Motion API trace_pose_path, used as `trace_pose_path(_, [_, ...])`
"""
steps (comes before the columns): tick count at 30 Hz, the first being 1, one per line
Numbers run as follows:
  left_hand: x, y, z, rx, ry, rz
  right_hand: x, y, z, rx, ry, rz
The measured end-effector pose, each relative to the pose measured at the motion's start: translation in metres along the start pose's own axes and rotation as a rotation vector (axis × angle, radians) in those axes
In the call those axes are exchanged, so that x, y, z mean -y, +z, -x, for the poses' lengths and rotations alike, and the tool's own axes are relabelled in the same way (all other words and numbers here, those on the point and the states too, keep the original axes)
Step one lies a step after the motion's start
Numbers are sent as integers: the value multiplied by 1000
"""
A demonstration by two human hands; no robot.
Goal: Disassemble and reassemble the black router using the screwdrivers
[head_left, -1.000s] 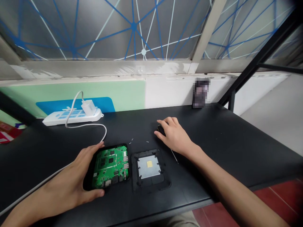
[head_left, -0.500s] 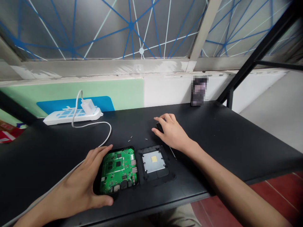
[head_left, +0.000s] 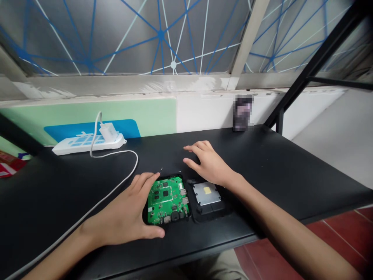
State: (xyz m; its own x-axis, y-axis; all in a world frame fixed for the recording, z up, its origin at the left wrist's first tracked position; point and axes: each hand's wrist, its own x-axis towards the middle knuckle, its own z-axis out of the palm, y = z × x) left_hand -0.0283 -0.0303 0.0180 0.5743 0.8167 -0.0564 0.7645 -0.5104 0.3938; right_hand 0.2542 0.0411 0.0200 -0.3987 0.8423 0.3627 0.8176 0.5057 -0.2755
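A black case with a green circuit board [head_left: 167,200] lies flat on the black table. My left hand [head_left: 128,210] spans its left side, thumb at the near edge and fingers at the far edge. Just right of the case sits a black cover with a silver metal plate [head_left: 201,193] and a small yellow pad [head_left: 207,190]. My right hand [head_left: 208,161] hovers or rests beyond the cover, fingers apart, with nothing visible in it. Two tiny screws [head_left: 179,171] [head_left: 161,168] lie behind the case.
A white power strip [head_left: 87,144] with a plugged-in white charger [head_left: 108,132] stands at the back left. Its white cable [head_left: 116,191] curves past my left arm. A pixelated dark object [head_left: 243,113] leans on the back wall. Red packaging [head_left: 10,165] shows far left.
My left hand and the circuit board case have moved right, and the cover has shifted right too. The dark tool under my right hand is no longer visible.
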Motion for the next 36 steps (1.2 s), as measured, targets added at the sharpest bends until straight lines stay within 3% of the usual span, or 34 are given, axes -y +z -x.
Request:
trace_pose_path(4, [2,1,-4,-24,54,-19,6,-3,1,33,-78,-100])
trace_pose_path(11, [6,5,5,-26,64,-3,10,-21,14,257,-342,-182])
trace_pose_path(16, [5,3,5,-31,58,7,16,-29,27,314,-426,-155])
trace_pose_path(27, [14,3,6,-40,57,21,27,-30,35,383,-431,-70])
trace_pose_path(36, [13,5,4,-92,57,62,26,-26,34,479,-403,-215])
